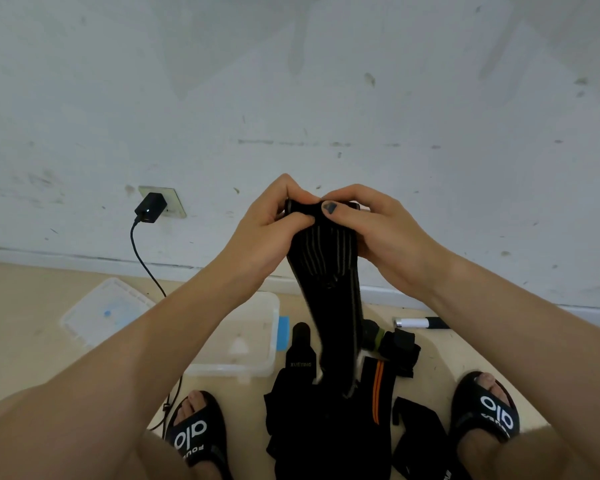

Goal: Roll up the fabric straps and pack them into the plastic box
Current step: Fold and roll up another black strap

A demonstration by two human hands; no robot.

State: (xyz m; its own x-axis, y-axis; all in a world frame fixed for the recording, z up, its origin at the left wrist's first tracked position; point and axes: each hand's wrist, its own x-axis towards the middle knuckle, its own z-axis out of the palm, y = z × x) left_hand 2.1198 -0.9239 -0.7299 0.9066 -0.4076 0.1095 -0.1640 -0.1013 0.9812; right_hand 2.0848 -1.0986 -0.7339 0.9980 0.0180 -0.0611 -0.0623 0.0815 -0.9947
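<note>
A long black fabric strap point(329, 292) with thin pale stripes hangs down from both my hands toward the floor. My left hand point(267, 223) pinches its top end from the left. My right hand point(371, 223) grips the same end from the right, thumb pressed on the folded top. Below lies a pile of other black straps point(326, 427), one with orange stripes point(378, 389). The clear plastic box point(260, 355) stands open on the floor to the left of the pile, partly hidden by my left forearm.
The box's clear lid point(104, 313) lies on the floor at the left. A black charger point(150, 207) sits in a wall socket, its cable running down past the box. A white and black cylinder point(420, 322) lies near the wall. My sandalled feet point(198, 431) flank the pile.
</note>
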